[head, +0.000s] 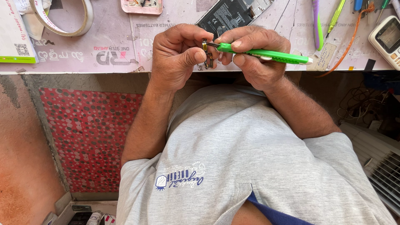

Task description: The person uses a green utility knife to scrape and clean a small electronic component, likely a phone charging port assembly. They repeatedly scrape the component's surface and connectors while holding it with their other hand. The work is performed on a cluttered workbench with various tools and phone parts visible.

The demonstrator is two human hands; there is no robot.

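Note:
My left hand (pixel 177 56) pinches a small dark electronic part with brass-coloured edges (pixel 207 62) between thumb and fingers, just over the bench's front edge. My right hand (pixel 256 56) grips a bright green utility knife (pixel 266 54); its short blade tip touches the top of the small part. Both hands meet in front of my grey shirt. Most of the small part is hidden by my fingers.
On the bench (pixel 112 54) lie an opened phone with its black battery showing (pixel 227 14), a roll of tape (pixel 62 16), a pink-framed phone part (pixel 141 6), a purple tool (pixel 316 21), a green pen-like tool (pixel 335 16), an orange wire (pixel 352 39) and a white meter (pixel 387 39). Red dotted tile (pixel 87 133) is below left.

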